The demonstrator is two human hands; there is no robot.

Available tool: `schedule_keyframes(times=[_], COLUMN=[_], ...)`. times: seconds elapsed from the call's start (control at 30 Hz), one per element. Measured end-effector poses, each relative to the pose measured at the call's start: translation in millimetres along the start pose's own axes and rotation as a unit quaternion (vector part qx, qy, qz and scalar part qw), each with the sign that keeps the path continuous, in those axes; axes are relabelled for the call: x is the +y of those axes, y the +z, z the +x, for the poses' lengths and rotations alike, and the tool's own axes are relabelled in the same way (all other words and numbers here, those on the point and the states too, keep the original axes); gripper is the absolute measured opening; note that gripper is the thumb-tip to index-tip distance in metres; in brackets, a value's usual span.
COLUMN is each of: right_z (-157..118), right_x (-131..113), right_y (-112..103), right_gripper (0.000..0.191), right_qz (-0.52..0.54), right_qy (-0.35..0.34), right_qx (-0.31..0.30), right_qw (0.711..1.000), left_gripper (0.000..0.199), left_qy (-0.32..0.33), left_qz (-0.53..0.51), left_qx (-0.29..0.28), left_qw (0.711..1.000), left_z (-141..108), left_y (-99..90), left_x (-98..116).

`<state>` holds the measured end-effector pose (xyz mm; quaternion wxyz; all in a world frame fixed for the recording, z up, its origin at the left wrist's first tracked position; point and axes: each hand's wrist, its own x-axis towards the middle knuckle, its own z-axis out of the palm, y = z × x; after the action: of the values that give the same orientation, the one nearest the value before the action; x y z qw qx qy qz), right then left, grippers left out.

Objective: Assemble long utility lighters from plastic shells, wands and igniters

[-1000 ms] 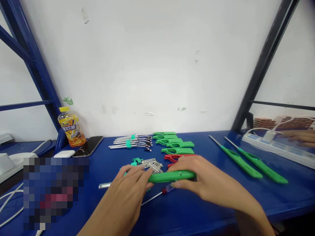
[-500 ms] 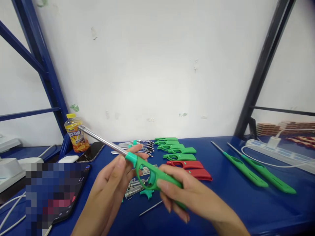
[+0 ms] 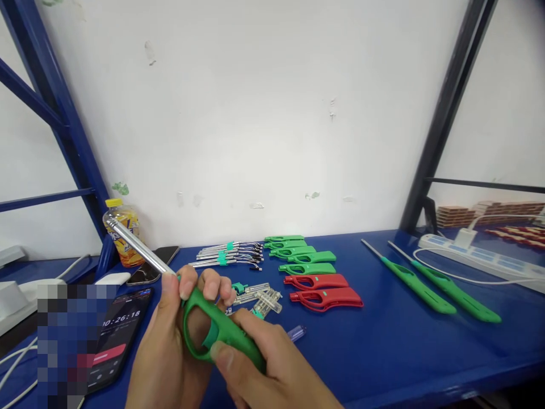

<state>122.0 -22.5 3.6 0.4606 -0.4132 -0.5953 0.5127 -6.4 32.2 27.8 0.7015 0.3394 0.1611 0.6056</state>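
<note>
Both my hands hold a long-necked green gas lighter, tilted with its silver tube (image 3: 140, 245) pointing up to the left. My left hand (image 3: 164, 346) pinches the base of the tube, fingers wrapped over the front of the green handle (image 3: 238, 336). My right hand (image 3: 276, 366) grips the rear of the handle, thumb beside the teal trigger (image 3: 211, 335). Behind my hands lie clear and metal small parts (image 3: 268, 301), partly hidden. A translucent purple piece (image 3: 297, 333) pokes out past my right hand.
On the blue table (image 3: 383, 352) are silver tubes with wires (image 3: 221, 259), green handle shells (image 3: 313, 268) and red handle shells (image 3: 327, 299). Two green lighters (image 3: 421, 291) lie at right near a power strip (image 3: 489, 261). Left stand a drink bottle (image 3: 128, 250) and phones (image 3: 121, 329).
The lighter has come lower and closer to me, turned more steeply. My left hand has closed around the tube's base and handle front; my right hand has moved left with it.
</note>
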Motion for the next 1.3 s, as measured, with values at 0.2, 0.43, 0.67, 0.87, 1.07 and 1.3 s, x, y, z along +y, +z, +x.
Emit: schedule_keyframes(times=[0.2,0.43,0.67,0.87,1.07,1.3], right_z=[0.5,8.6,14.9,16.0,11.7,14.2], right_x=[1.7,8.9,18.9,23.3,17.0,15.0], right_y=[8.5,6.6,1.0,8.2,14.8,7.7], right_gripper=[0.05,0.073,0.08,0.076,0.067,0.064], right_qz=[0.039,0.168,0.257,0.268,0.231,0.235], right_qy=[0.019,0.033,0.069,0.07,0.045,0.055], right_qx=[0.032,-0.012,-0.074,-0.098,-0.033,-0.026], right_qw=[0.999,0.985,0.961,0.956,0.971,0.97], left_gripper=[0.043,0.042,0.028,0.042,0.043,0.038], left_qy=[0.007,-0.017,-0.066,-0.015,0.02,0.004], left_qz=[-0.048,-0.069,-0.045,-0.018,-0.041,-0.047], left_qx=[-0.019,-0.034,-0.05,-0.041,-0.035,0.0], left_qw=[0.999,0.997,0.996,0.999,0.998,0.999], left_z=[-0.6,1.7,9.9,5.7,1.1,8.3], left_y=[1.5,0.3,-13.6,-6.9,-3.4,-5.5], left_x=[-7.5,-9.8,5.2,11.1,-5.7,-14.1])
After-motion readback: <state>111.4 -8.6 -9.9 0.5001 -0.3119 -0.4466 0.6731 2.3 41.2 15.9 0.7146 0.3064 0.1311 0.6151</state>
